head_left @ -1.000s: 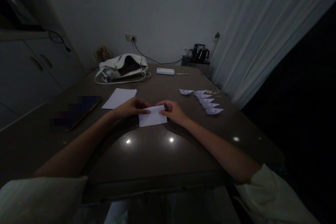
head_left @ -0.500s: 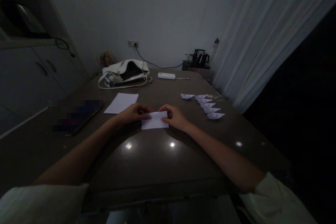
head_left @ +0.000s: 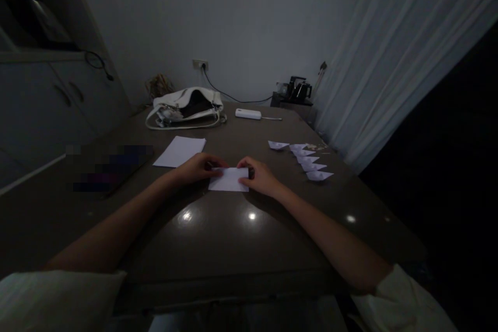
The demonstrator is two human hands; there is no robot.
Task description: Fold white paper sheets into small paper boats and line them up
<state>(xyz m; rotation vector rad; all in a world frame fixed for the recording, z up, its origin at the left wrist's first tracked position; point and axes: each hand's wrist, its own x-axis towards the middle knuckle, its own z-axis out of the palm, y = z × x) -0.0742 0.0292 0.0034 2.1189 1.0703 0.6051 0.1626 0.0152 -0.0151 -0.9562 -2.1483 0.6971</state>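
Note:
A small white sheet of paper [head_left: 229, 181], seemingly folded, lies in front of me near the middle of the table. My left hand [head_left: 200, 167] pinches its upper left part between thumb and fingers. At the upper right part, my right hand [head_left: 260, 175] grips the same paper, thumb on top and fingers behind the far edge. Just beyond my left hand rests a stack of white paper [head_left: 179, 151]. To the right sit several folded paper boats [head_left: 319, 176], most in a slanting row and one a little apart.
On the brown table [head_left: 218, 249], a white handbag [head_left: 184, 109] stands at the back left, with a white power bank [head_left: 248, 113] and short cable right of it. A blurred-out dark flat object [head_left: 112, 168] lies left. Behind the table's far right end is a black kettle [head_left: 301, 91].
Both hands keep their hold on the paper, with the fingers barely shifting along its far edge. The camera view has tilted slightly.

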